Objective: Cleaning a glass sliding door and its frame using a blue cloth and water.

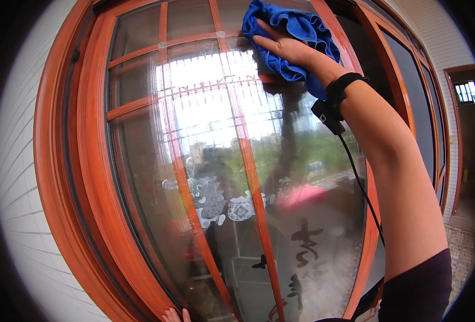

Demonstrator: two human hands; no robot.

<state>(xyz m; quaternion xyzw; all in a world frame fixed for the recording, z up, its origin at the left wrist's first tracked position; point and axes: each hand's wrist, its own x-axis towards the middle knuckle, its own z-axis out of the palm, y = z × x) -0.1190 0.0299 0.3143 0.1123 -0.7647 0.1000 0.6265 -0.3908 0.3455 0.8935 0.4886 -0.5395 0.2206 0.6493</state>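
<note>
My right hand (288, 47) presses a crumpled blue cloth (302, 22) against the upper right of a glass pane (318, 241). Its fingers lie spread over the folds, and the arm reaches up from the lower right. At the bottom edge, only the fingertips of my left hand (176, 315) show, resting against the reddish-brown door frame (96, 169) beside the glass; the rest of that hand is out of view. Crossing bars (247, 157) divide the pane, which carries pale floral decals (211, 197), dark written characters and bright reflections.
A black strap (342, 90) around my right wrist holds a small device with a dangling black cable (356, 173). White tiled wall (16, 193) borders the frame on the left. To the right are another framed panel (408, 88) and a doorway (469, 149).
</note>
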